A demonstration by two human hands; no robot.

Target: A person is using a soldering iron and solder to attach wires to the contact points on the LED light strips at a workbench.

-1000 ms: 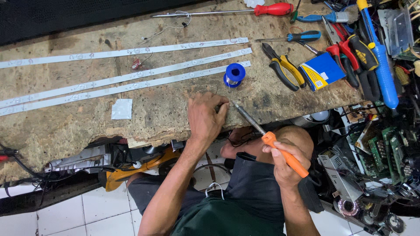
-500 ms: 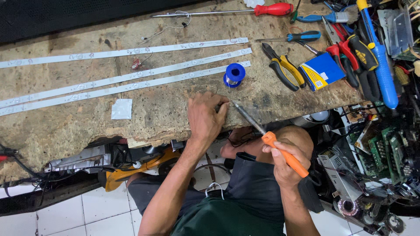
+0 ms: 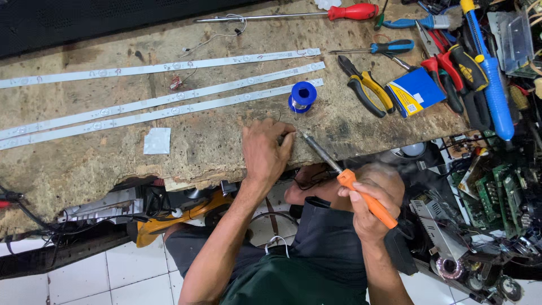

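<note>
No visible movement since the earlier frames: both hands hold the same pose. Left hand (image 3: pixel 264 151) rests palm-down on the near edge of the worn brown wooden bench (image 3: pixel 84 158), fingers curled, pinching something too small to make out. Right hand (image 3: pixel 370 212) grasps the orange-handled soldering iron (image 3: pixel 344 176); its metal tip touches the spot at the left fingertips. Blue solder spool (image 3: pixel 302 96) sits just beyond. Three long white LED strips (image 3: pixel 169 104) lie far left. Yellow-handled pliers (image 3: pixel 367 87) far right.
</note>
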